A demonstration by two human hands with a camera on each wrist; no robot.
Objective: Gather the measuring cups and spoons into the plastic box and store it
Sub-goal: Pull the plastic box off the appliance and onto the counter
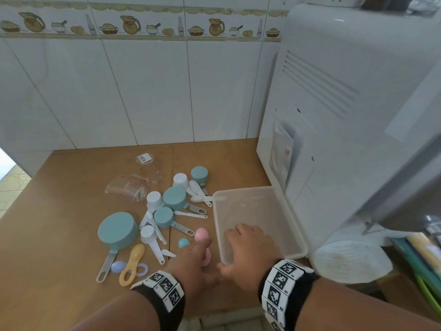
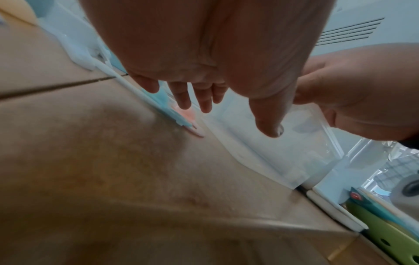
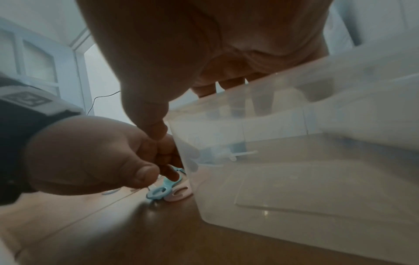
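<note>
— Two hands at six o'clock. The right hand (image 1: pixel 248 249) grips the near corner of the plastic box (image 1: pixel 290 211), fingers inside, thumb outside.

— And the left hand (image 1: pixel 193 261)?

— Fingers extended down onto the teal spoon (image 3: pixel 163 188), beside the pink spoon (image 1: pixel 202 235), hiding most of both. No pinch that I can see.

— The box?

— On the wooden counter (image 1: pixel 59 235), against the white appliance (image 1: pixel 334 115) at three o'clock, long axis running twelve to six.
</note>
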